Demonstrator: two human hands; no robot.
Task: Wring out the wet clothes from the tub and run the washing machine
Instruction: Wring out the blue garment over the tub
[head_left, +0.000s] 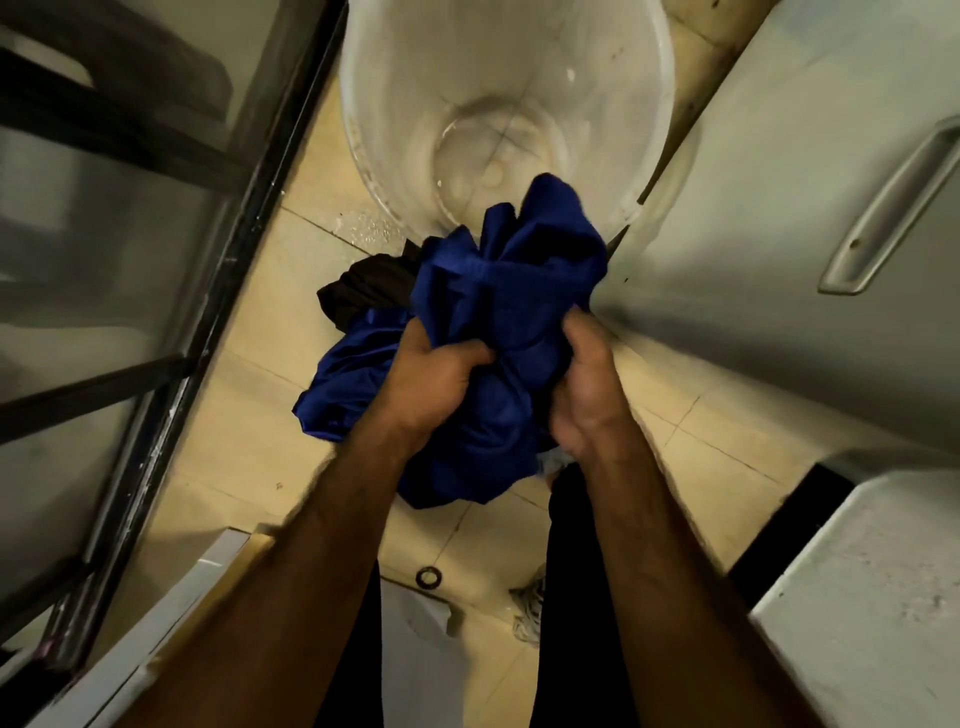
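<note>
A bunched blue cloth (509, 291) is held above the tiled floor, just in front of a clear plastic tub (395, 171). My left hand (436, 379) grips the cloth's left side and my right hand (587, 384) grips its right side, both fists closed tight around the fabric. The tub holds a little water at its bottom and no clothes that I can see. More blue fabric (343, 379) hangs or lies lower left of my hands, with a black garment (363, 291) behind it on the floor.
A white appliance wall with a long handle (893, 208) fills the right side. A dark metal-framed glass door (171, 322) runs along the left. A white box corner (857, 597) sits lower right, a small black ring (429, 577) lies on the tiles.
</note>
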